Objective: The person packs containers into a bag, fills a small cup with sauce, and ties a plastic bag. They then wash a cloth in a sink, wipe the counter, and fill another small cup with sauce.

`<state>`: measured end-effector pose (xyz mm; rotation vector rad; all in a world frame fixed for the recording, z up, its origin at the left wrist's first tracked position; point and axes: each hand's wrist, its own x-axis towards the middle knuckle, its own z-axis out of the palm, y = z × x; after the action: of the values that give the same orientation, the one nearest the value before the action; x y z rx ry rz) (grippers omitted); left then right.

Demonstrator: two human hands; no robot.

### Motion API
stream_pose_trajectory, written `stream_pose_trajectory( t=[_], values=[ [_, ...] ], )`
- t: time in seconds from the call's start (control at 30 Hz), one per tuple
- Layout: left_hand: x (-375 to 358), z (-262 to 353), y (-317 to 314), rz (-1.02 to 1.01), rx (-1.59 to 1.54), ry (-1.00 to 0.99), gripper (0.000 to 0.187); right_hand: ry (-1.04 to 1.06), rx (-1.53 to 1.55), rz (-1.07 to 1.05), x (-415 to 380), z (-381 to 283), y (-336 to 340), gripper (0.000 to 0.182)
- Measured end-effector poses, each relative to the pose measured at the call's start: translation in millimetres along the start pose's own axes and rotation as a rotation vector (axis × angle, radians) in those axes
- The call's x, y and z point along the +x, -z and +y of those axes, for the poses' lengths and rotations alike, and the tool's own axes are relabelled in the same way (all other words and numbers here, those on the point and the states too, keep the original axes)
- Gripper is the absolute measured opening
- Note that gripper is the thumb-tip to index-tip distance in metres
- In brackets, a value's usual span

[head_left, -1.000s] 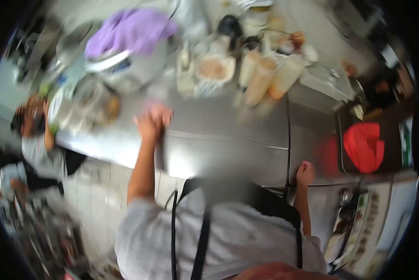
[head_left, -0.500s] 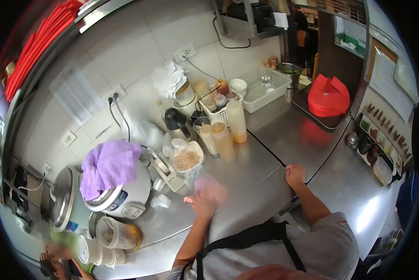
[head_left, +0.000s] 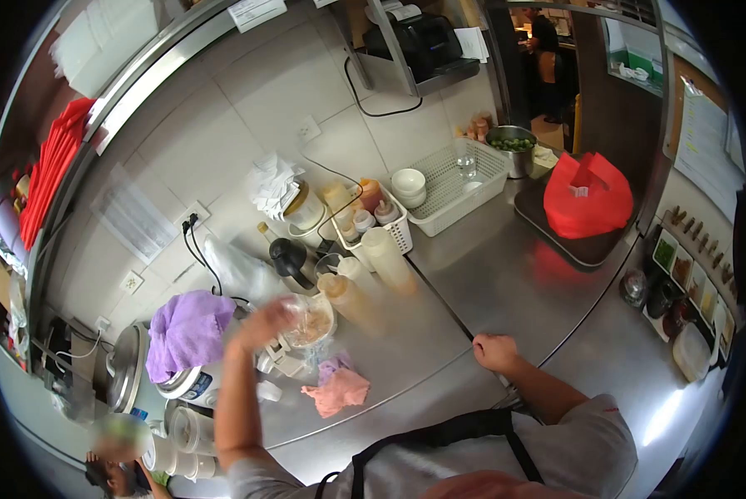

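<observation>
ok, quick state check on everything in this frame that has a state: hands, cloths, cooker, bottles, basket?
left hand: raised, blurred, at a clear bagged tub
right hand: fisted on the steel counter edge
pink cloth: crumpled on the counter
purple towel: draped over the rice cooker
rice cooker: lid shut
squeeze bottles: upright, capped
white basket: holds bowls, a glass

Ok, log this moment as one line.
left hand: raised at bagged container | right hand: fist on steel counter edge | pink cloth: lying on counter

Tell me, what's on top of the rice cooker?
A crumpled purple cloth lies on the rice cooker and covers its lid, so the lid cannot be seen. The left hand is raised beside it.
</observation>
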<state>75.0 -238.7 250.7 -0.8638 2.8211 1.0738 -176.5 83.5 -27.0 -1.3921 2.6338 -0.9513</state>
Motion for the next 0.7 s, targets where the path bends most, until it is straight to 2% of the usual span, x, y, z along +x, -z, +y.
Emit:
stream_pose_trajectory(
  t=[0.03,0.07,0.1,0.13,0.17,0.23,0.27,0.43,0.57,0.7],
  values=[
    [7,35,15,0.118,-0.079,-0.024,0.045,0.039,0.027,-0.031,4,7,0,0.010],
    [30,36,40,0.191,-0.019,-0.133,0.044,0.039,0.031,-0.037,10,12,3,0.010],
    [36,77,53,0.269,-0.021,-0.180,0.042,0.038,0.035,-0.042,18,16,7,0.010],
    [53,91,71,0.370,0.066,-0.223,0.039,0.036,0.041,-0.045,27,22,11,0.011],
    [61,125,80,0.473,0.143,-0.177,0.034,0.012,0.056,-0.021,35,29,13,0.011],
    [88,160,103,0.586,0.180,-0.337,0.030,-0.040,0.083,0.029,53,43,12,0.015],
    [91,197,100,0.672,0.201,-0.224,0.031,-0.025,0.055,0.027,59,49,14,0.017],
    [129,301,117,0.703,0.099,-0.257,0.040,0.021,-0.009,0.016,84,68,18,0.028],
    [160,342,126,0.801,0.137,-0.253,0.043,-0.032,0.203,0.068,81,71,23,0.031],
    [208,366,105,0.746,0.216,-0.227,0.043,-0.074,0.412,0.066,84,81,20,0.031]
  ],
)
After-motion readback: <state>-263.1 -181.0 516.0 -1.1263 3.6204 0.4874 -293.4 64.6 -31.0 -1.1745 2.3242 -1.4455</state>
